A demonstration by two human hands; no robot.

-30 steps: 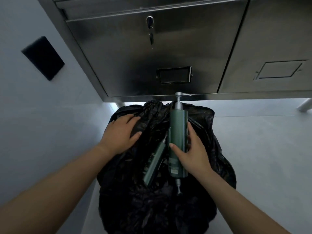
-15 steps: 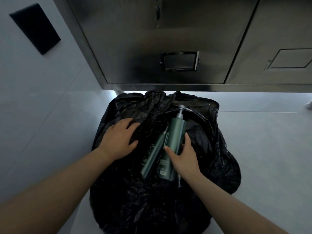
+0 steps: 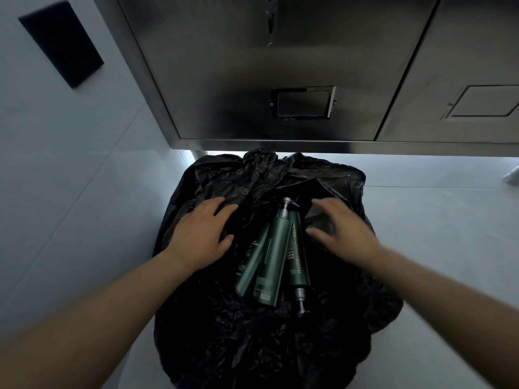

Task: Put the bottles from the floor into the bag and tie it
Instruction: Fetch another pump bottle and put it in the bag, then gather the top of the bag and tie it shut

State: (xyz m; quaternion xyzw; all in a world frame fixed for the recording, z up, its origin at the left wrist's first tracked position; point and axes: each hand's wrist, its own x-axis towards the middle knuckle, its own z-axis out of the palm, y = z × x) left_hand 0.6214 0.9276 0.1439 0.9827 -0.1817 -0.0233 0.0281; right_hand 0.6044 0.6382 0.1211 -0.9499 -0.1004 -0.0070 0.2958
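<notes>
A pale tiled floor runs under a steel cabinet at twelve o'clock, with a black panel on the wall at ten o'clock. At centre a crumpled black bag sits open on the floor. Three dark green bottles lie side by side in its mouth, touching; the middle one's pump points to twelve o'clock, the right one's to six. The left hand rests spread flat on the bag's rim at nine o'clock of the bottles. The right hand, blurred, hovers at three o'clock with fingers loosely spread, holding nothing.
</notes>
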